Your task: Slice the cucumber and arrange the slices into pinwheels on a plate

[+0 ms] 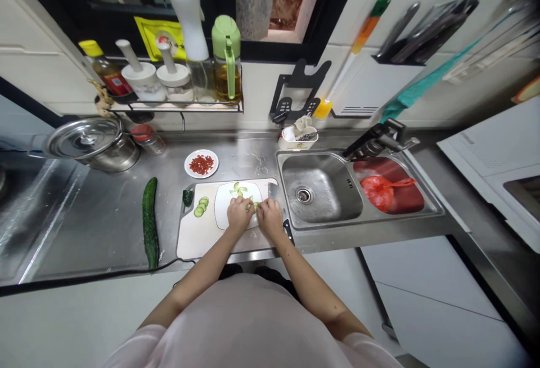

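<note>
My left hand (239,214) and my right hand (270,217) are close together over a white plate (222,210), which lies on a pale cutting board (196,239). The fingers of both hands are pinched on green cucumber slices (255,206) at the plate's right part; how many is hidden. More cucumber pieces (239,189) lie bent along the plate's far side. Left of the plate, several round cucumber slices (201,207) overlap on the board, near a dark cucumber end (188,197). Beside my right hand rests a knife, its black handle (288,232) towards me.
A whole cucumber (150,221) lies on the steel counter at left. Behind the board stands a small plate (188,170) of chopped red pieces. To the right is a double sink (320,219) with a red bag (379,192). A lidded pot (112,154) and a bottle rack (177,108) stand behind.
</note>
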Tool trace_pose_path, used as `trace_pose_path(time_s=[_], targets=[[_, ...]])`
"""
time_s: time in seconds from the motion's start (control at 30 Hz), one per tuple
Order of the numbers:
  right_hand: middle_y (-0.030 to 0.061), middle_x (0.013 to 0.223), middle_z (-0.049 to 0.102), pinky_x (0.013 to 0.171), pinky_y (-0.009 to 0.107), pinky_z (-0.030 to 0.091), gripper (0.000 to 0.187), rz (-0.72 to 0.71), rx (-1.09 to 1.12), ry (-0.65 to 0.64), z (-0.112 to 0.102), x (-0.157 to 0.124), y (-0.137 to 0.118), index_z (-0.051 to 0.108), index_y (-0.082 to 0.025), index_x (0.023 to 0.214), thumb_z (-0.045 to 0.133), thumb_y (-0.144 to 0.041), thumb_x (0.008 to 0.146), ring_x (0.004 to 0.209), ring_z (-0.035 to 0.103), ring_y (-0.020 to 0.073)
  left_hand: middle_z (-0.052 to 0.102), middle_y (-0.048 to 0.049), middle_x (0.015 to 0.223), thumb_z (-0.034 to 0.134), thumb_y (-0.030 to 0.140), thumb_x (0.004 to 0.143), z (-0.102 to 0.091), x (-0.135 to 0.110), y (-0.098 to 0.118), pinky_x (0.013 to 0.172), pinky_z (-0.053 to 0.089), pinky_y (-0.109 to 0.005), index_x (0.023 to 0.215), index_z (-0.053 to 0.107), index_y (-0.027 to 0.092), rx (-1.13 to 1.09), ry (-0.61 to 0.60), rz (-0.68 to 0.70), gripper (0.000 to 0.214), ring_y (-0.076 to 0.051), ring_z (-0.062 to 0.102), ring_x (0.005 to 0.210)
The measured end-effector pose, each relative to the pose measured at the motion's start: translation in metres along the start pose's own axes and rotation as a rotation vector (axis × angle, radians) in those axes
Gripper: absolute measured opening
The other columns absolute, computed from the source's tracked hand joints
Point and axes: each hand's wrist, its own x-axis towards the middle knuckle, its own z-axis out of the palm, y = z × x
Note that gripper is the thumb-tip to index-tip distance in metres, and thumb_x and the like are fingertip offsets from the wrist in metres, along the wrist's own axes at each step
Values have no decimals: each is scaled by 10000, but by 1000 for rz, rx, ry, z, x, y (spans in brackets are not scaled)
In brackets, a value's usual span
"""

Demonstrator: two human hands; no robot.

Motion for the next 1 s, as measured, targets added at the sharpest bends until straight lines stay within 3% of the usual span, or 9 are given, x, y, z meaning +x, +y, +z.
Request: trace_pose_path(time_s=[0.17, 0.53, 0.7, 1.0], targets=[[86, 1078, 534, 806, 302, 329, 248, 41, -29, -26, -4, 9, 0, 651, -221, 1016, 417, -277, 954, 994, 408, 222, 631, -47, 992, 519, 366, 881, -1, 1, 0, 833, 398, -306, 942, 712, 275, -14, -18, -3, 223, -215, 491, 987], [96, 1111, 527, 793, 308, 346, 259, -29, -64, -99, -7, 20, 5, 664, -243, 1028, 416, -255, 953, 1005, 406, 231, 624, -47, 1026, 529, 355, 878, 2, 0, -2, 852, 407, -308, 968, 699, 265, -30, -6, -7, 213, -220, 485, 1022], [94, 1117, 529, 805, 304, 352, 291, 0, -17, -48, -9, 19, 7, 658, -235, 1075, 392, -282, 965, 1010, 413, 226, 624, -48, 1043, 518, 357, 885, 0, -3, -4, 842, 416, -305, 998, 692, 260, -73, 53, -16, 229, -223, 484, 1039], [84, 1095, 546, 829, 293, 346, 301, 45, 37, 50, -12, 10, 8, 660, -224, 1075, 387, -286, 964, 1011, 425, 222, 636, -55, 1056, 493, 297, 886, -24, -18, -20, 909, 417, -323, 1015, 683, 241, -165, 185, -107, 237, -224, 519, 1041]])
